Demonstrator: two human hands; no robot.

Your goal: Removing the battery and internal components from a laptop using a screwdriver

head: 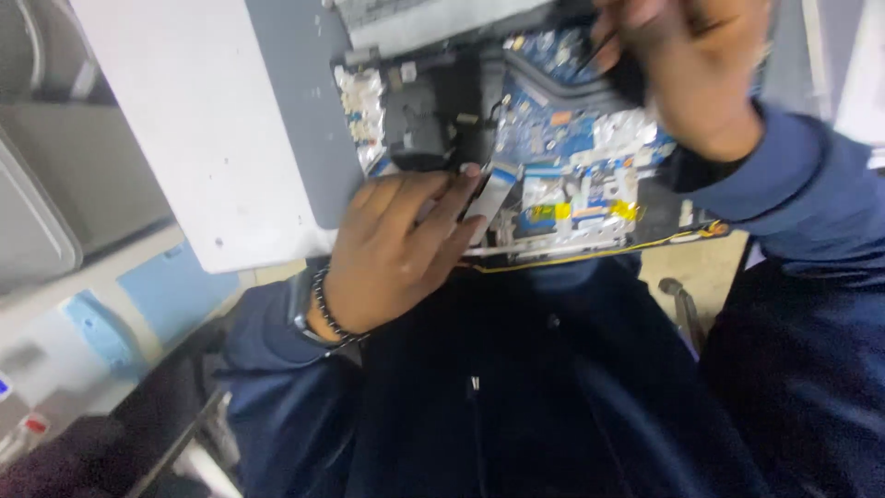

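An opened laptop (562, 157) lies bottom-up at the table's near edge, its blue circuit board and foil patches exposed. My left hand (396, 244) rests on the laptop's near left corner, fingers closed around a flat grey ribbon cable (489, 194). A bead bracelet (327, 309) circles that wrist. My right hand (687, 69) hovers over the board's far right part, fingers pinched on a small dark object that is blurred; I cannot tell what it is. Dark blue sleeves cover both arms.
A white table top (194, 129) with a grey mat (300, 101) lies left of the laptop. Grey bins (37, 231) and light blue items (166, 290) sit at the far left. A metal chair part (680, 304) shows below the laptop's right side.
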